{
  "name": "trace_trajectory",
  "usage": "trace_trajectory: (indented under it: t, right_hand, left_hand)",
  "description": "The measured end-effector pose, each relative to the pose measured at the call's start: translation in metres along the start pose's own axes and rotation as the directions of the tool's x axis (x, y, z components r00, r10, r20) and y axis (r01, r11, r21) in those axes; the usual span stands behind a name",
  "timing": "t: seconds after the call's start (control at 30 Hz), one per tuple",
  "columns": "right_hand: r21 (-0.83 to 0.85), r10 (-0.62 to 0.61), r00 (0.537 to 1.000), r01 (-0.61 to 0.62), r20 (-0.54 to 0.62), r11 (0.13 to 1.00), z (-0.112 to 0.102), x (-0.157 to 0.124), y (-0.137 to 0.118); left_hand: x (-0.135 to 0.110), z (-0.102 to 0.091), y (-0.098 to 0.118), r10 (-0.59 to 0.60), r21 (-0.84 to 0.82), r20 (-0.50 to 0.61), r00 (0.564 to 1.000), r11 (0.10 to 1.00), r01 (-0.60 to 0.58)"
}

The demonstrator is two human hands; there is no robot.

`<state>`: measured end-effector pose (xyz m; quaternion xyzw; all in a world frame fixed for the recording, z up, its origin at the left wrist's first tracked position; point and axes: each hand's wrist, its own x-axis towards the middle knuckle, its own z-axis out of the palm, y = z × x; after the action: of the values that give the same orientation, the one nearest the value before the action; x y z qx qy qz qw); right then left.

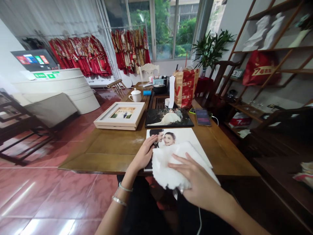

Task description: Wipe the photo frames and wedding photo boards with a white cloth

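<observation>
A photo panel [187, 135] showing a couple lies at the near edge of the wooden table [110, 150]. Along its left side rests my left hand [146, 152], fingers stretched out and touching the panel. My right hand [188, 171] lies spread on a white cloth [162, 163], pressing it on the panel; the thumb side is partly hidden. The cloth covers the panel's lower part and hangs over the table edge. Just beyond lies a dark photo panel [168, 118] with a white dress in it. To the left sits a pale framed picture [119, 116].
A lidded white cup [135, 95], a small blue box [147, 93] and a red-and-tan paper bag [184, 88] stand farther back. A phone [203, 117] with a cable lies at the right. A wooden chair [22, 130] stands left; shelves [264, 81] rise at right.
</observation>
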<state>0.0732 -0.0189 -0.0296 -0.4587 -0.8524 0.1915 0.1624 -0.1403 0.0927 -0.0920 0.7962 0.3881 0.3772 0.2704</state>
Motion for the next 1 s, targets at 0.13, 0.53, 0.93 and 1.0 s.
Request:
trace_trajectory:
  t: [0.13, 0.53, 0.93, 1.0]
  right_hand:
    - [-0.086, 0.16, 0.979, -0.172, -0.129, 0.981, -0.015, 0.004, 0.044]
    - [-0.186, 0.171, 0.969, -0.204, -0.176, 0.961, -0.03, 0.066, 0.117]
    - [-0.108, -0.023, 1.0, 0.023, 0.004, 0.994, -0.005, -0.026, 0.027]
    - [-0.082, -0.053, 0.998, 0.056, 0.036, 0.995, 0.001, -0.017, 0.011]
  left_hand:
    - [-0.001, 0.001, 0.0, 0.002, 0.017, -0.001, 1.0, 1.0, -0.002]
    - [-0.001, -0.001, 0.001, 0.006, 0.02, 0.018, 1.0, 1.0, -0.006]
    - [0.001, 0.002, 0.002, 0.028, 0.054, 0.014, 1.0, 0.998, -0.028]
    - [0.002, 0.002, 0.002, 0.013, 0.062, 0.013, 1.0, 0.998, -0.014]
